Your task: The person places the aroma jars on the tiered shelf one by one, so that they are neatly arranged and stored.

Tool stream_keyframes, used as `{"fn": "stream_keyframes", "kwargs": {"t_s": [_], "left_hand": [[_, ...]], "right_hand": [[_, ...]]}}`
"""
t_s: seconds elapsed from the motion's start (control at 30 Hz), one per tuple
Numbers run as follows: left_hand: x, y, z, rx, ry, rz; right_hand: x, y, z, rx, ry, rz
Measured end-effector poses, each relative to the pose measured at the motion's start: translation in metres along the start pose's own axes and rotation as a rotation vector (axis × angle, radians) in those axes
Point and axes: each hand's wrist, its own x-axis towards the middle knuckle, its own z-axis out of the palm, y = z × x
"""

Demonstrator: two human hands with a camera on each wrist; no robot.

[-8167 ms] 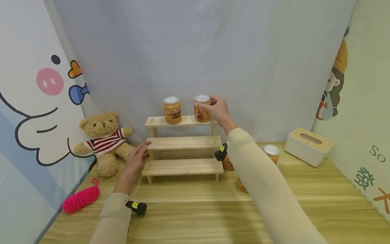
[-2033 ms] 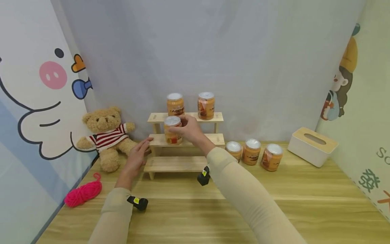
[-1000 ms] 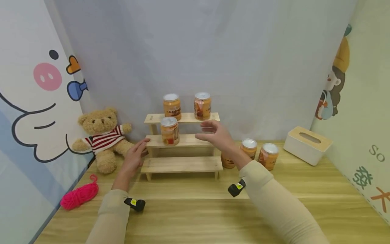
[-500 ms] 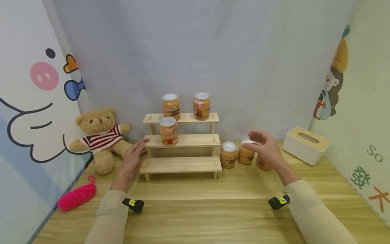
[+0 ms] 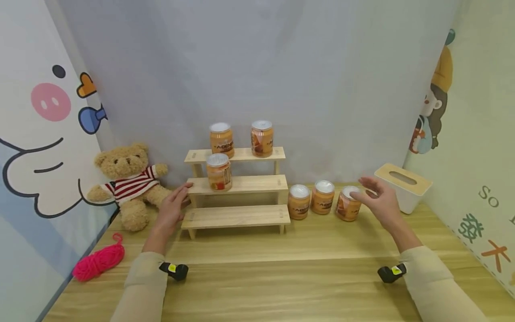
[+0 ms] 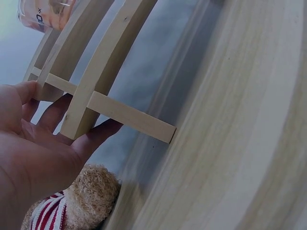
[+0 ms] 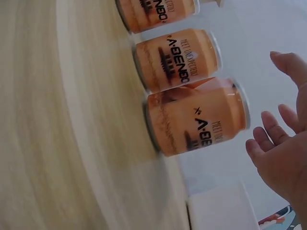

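A three-tier wooden display stand (image 5: 237, 217) stands against the back curtain. My left hand (image 5: 170, 214) grips its left end; in the left wrist view the thumb and fingers bend around the plank ends (image 6: 79, 115). Two orange cans with silvery lids, a left one (image 5: 221, 138) and a right one (image 5: 262, 139), are on the top tier. Another can (image 5: 219, 173) sits at the left of the middle tier. On the table to the stand's right are three more: a near can (image 5: 299, 203), a middle can (image 5: 323, 197) and a rightmost can (image 5: 348, 205). My right hand (image 5: 382, 203) hovers beside the rightmost one, fingers spread, holding nothing.
A teddy bear (image 5: 130, 188) in a striped shirt sits left of the stand. Pink yarn (image 5: 98, 263) lies in front of it. Behind my right hand is a white tissue box (image 5: 410, 199) with a wooden lid. Printed panels flank the table (image 5: 257, 286).
The right hand set a can on the middle tier's left, let go and moved right to the table cans. Earlier it was at the top tier's right can. The left hand stayed on the stand.
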Motion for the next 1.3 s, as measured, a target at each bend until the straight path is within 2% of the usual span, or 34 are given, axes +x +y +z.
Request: {"fn": "stream_keyframes", "kwargs": {"t_s": [0.17, 0.33, 0.83, 0.97, 1.3], "left_hand": [[0.002, -0.002, -0.001, -0.005, -0.005, 0.003], [0.002, -0.002, -0.002, 0.009, -0.002, 0.003], [0.001, -0.001, -0.003, 0.045, 0.002, 0.004], [0.001, -0.002, -0.002, 0.041, 0.006, -0.003], [0.0, 0.0, -0.001, 0.055, 0.0, 0.002]], "right_hand": [[-0.006, 0.015, 0.0, 0.035, -0.059, 0.063], [-0.006, 0.025, 0.004, 0.059, -0.069, 0.094], [0.003, 0.035, 0.011, 0.032, -0.146, 0.202], [0.003, 0.036, 0.012, 0.008, -0.147, 0.193], [-0.001, 0.036, 0.007, -0.025, -0.095, 0.111]]}}
